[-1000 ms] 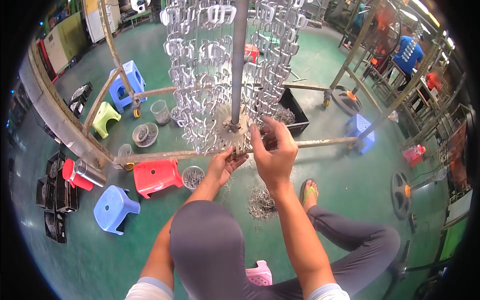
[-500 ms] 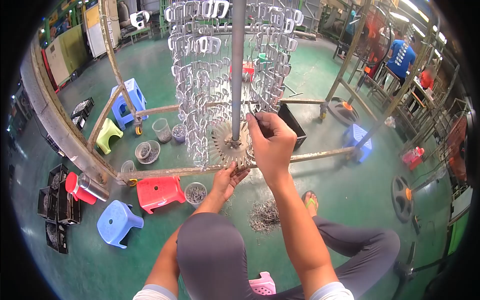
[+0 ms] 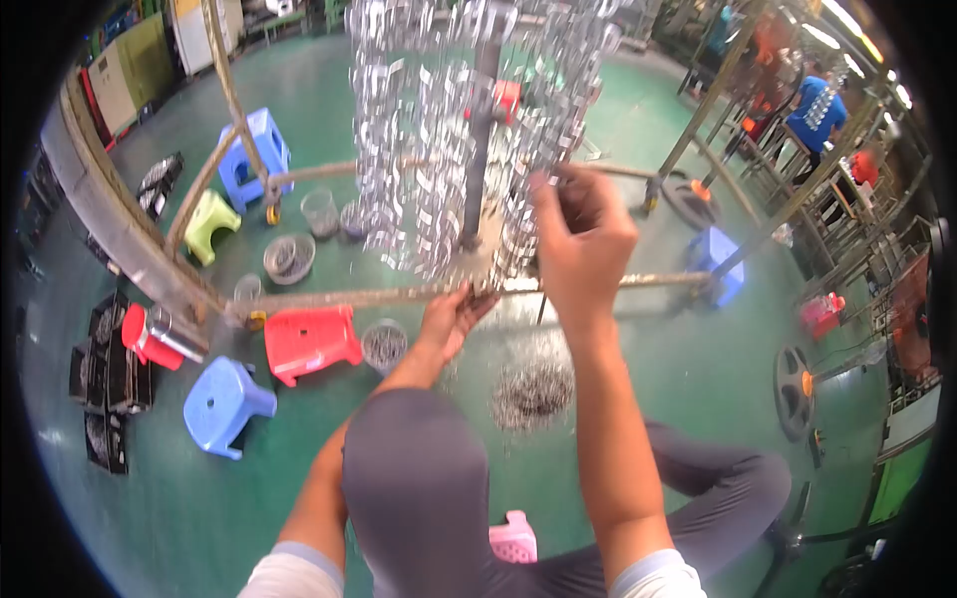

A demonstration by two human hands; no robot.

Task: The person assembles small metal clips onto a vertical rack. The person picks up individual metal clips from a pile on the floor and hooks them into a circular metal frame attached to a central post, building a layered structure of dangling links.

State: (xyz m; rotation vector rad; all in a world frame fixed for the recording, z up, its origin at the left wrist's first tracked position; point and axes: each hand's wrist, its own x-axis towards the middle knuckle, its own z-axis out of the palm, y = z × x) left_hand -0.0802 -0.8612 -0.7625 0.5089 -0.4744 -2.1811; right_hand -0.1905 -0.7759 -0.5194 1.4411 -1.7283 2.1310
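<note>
Around the pole, many metal pieces hang in strands; a heap of loose pieces lies on the floor, unhung.
Your right hand curls beside the strands, your left hand sits half open below; blur hides whether either grips anything.

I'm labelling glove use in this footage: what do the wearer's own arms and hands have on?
Short white sleeves with pale grey-blue hems; forearms uncovered. The left hand and right hand show no gloves, and no watch is visible.
</note>
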